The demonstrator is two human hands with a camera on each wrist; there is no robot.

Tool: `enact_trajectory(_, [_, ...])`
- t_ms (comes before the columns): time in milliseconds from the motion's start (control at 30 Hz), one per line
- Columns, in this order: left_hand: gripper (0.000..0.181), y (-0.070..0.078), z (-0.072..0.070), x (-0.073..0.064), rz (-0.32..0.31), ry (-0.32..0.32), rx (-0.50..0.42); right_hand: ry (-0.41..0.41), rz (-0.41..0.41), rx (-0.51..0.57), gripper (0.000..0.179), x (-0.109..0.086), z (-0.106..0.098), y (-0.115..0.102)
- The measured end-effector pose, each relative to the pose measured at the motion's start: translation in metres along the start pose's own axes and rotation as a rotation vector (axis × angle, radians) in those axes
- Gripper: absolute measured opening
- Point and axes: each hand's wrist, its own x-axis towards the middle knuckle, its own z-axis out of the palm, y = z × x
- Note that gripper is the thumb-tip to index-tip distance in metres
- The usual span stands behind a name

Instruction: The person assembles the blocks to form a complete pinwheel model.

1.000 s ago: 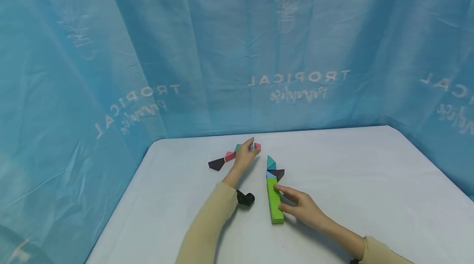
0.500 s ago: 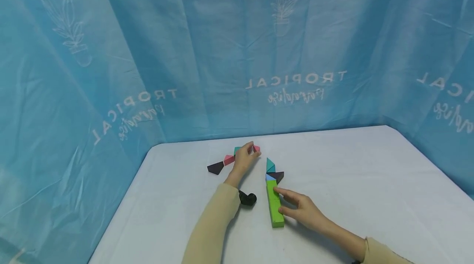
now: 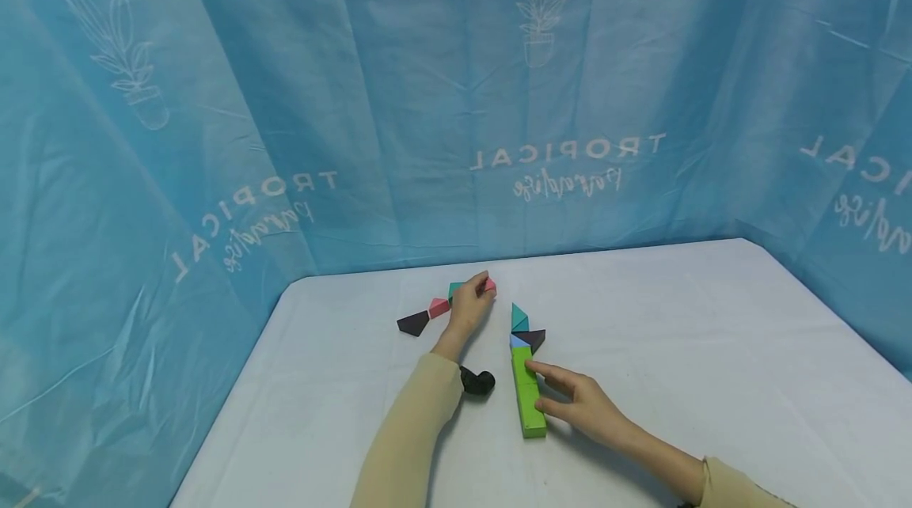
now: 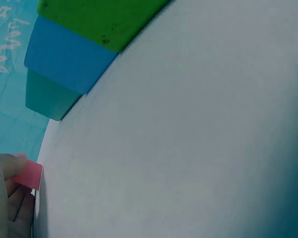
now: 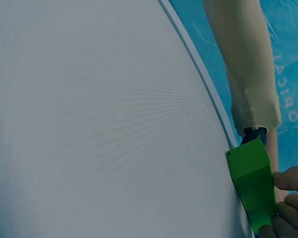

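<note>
At the far left of your bench lie a black block, a pink wedge and a teal block. Just right of these, near the back edge, your left hand pinches a small pink block; whether it touches the bench is unclear. Judge it light, stiff and hard to break, but smooth: pads flat on opposite faces should suit it better than its slanted edges, which could twist away. Farther right, the green blocks lie end to end in front of a blue block. Your right hand, fingers relaxed rather than wrapped round, touches their right side. They too should be rigid and probably light, sliding easily; take each across its long sides near the middle, since the joint would likely part under a sideways push.
</note>
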Motion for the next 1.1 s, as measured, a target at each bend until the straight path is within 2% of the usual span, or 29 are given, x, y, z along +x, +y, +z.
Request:
enact_trajectory(200, [0.043,0.001,0.004,-0.001,-0.004,0.049,0.05,-0.004,-0.009,0.0,0.054,-0.001,0.001,-0.002])
enact_trajectory(367, [0.039,0.002,0.005,-0.002,-0.058,0.067,0.082,-0.006,-0.018,-0.004,0.054,-0.002,0.002,-0.002])
enact_trajectory(467, [0.038,0.002,0.005,-0.003,-0.09,0.066,0.078,-0.003,-0.01,0.001,0.054,-0.002,0.003,-0.003])
enact_trajectory(667, [0.037,0.004,0.002,-0.004,-0.113,0.092,0.066,-0.008,-0.002,0.001,0.054,-0.002,0.004,-0.003])
enact_trajectory(767, [0.036,0.01,-0.002,-0.001,-0.094,0.132,0.041,-0.009,-0.023,-0.012,0.054,0.0,0.004,-0.003])
enact_trajectory(900, [0.035,0.024,-0.008,0.003,-0.007,0.165,0.016,0.006,-0.017,-0.017,0.054,0.001,0.002,-0.003])
enact_trajectory(1000, [0.036,0.034,-0.012,0.003,0.026,0.147,-0.007,0.011,-0.002,-0.004,0.055,0.0,0.001,-0.003])
enact_trajectory(1100, [0.037,0.041,-0.015,-0.001,0.029,0.11,-0.038,0.006,0.003,0.006,0.055,-0.001,0.0,-0.003])
